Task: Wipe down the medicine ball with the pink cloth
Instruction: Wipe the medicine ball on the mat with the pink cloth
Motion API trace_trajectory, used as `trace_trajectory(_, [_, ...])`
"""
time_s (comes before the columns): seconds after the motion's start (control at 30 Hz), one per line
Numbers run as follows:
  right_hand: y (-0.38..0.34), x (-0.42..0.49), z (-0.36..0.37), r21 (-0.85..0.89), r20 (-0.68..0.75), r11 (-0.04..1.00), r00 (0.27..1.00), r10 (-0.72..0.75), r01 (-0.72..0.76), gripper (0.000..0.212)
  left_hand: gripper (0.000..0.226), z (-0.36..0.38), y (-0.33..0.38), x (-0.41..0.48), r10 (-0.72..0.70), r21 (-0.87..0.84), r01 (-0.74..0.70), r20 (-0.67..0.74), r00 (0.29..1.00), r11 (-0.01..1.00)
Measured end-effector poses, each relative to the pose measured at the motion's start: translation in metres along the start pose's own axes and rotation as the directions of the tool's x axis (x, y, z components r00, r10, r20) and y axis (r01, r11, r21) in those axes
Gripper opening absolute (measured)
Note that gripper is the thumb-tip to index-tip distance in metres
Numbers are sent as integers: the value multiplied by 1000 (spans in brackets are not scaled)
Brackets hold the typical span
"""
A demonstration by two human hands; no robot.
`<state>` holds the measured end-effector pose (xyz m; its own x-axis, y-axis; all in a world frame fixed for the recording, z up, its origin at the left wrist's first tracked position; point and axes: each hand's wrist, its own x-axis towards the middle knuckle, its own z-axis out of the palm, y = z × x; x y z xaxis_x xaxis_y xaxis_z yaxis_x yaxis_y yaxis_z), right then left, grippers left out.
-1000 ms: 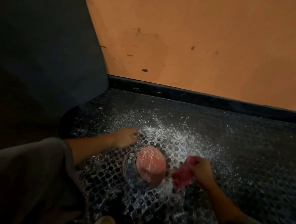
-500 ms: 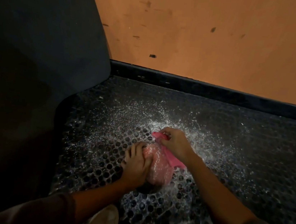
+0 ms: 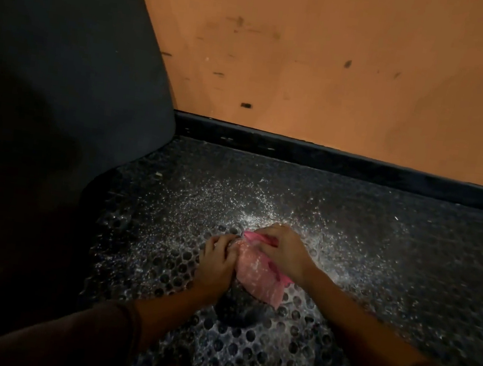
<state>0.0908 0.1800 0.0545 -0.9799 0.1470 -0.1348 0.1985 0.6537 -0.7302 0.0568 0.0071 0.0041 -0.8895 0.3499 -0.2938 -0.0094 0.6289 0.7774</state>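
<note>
Medicine ball [image 3: 236, 308] sits on wet perforated floor mat [image 3: 158, 267], near orange wall [image 3: 340, 73]. Left hand [image 3: 217, 261] grips its left side, fingers curved over it. Right hand [image 3: 283, 256] clutches pink cloth [image 3: 253, 236] against ball's top. Dim light, so the cloth's edge is probably down the right side.

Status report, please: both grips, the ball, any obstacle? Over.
Left grip holds medicine ball. Right grip presses pink cloth on it. No obstacle seen.
</note>
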Motion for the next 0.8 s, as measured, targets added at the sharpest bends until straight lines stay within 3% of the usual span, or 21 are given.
trace_trajectory(0.13, [20,-6,20,156,-40,986,997,73,-66,36,37,4,-4,9,-9,19,9,-37,999,1000])
trace_trajectory(0.27, [27,-7,24,240,-120,958,974,191,-158,45,29,5,-4,11,67,47,-64,-49,997,997])
trace_trajectory(0.43, [13,-15,25,-11,-106,999,993,-47,46,22,30,0,-5,18,94,33,-94,-7,996,995])
trace_trajectory(0.57, [28,-13,17,35,-166,988,974,153,-149,32,29,1,-9,20,122,32,-122,5,993,992])
trace_trajectory(0.7, [11,-14,22,-90,-81,996,996,-28,21,28,33,-1,-4,21,141,36,-142,30,990,989])
trace_trajectory(0.73, [12,-14,22,-97,-74,995,997,-16,9,28,33,-1,-4,21,144,36,-146,38,989,989])
trace_trajectory(0.8, [22,-11,17,-58,-128,987,981,143,-151,35,32,0,-4,22,143,40,-144,33,989,989])
